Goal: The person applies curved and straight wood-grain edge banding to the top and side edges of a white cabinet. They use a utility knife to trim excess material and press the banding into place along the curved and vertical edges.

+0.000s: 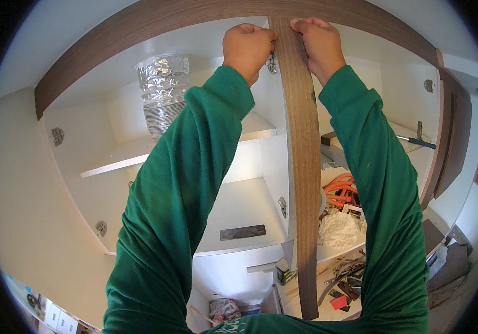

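Observation:
A long brown wood-grain trim strip (301,145) runs upright down the middle of a white cabinet, in front of its centre divider (275,150). Its top end meets the brown frame rail (194,21), and its lower end hangs near my body. Both my arms reach up in green sleeves. My left hand (248,50) is closed with its fingertips at the strip's left edge near the top. On the opposite edge, at about the same height, my right hand (321,49) pinches the strip between bent fingers. Metal hinges (273,63) show on the divider beside the left hand.
Crumpled silver foil ducting (164,92) stands on the left shelf (122,158). A dark flat piece (243,232) lies lower down. Orange hose (342,189) and loose items fill the right compartment, where a dark-handled tool (417,142) rests on a shelf. A brown door (454,133) hangs at right.

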### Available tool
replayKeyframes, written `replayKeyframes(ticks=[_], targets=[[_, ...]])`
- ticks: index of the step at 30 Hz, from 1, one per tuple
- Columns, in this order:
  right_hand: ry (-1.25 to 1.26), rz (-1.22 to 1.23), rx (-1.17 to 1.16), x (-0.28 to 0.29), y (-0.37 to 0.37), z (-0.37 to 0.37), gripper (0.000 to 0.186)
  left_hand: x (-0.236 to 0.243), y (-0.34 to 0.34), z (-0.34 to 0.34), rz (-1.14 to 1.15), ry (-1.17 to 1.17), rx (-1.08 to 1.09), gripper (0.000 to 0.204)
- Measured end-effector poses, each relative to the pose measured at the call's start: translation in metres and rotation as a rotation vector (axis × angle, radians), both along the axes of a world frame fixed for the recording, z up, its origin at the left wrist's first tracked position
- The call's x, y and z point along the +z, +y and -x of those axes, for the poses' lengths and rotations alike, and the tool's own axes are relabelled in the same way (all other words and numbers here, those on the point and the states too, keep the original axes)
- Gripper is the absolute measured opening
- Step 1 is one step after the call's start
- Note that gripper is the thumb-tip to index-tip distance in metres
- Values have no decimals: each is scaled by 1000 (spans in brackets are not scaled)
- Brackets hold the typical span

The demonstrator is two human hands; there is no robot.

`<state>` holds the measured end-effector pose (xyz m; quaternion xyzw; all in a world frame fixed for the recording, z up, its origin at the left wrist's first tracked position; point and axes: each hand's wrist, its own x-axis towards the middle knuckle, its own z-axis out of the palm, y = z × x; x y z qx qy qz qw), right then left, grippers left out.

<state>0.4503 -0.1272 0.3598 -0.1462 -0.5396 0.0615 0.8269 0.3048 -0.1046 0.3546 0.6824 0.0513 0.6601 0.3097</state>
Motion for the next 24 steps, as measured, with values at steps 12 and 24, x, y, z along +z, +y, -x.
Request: replayKeyframes(ticks=[12, 24], targets=[[24, -5, -60, -1, -1, 2, 10, 14, 3, 7, -28, -34, 77, 23], [9, -48, -33, 1, 2, 0, 11, 12, -5, -24, 101, -266, -21, 25]])
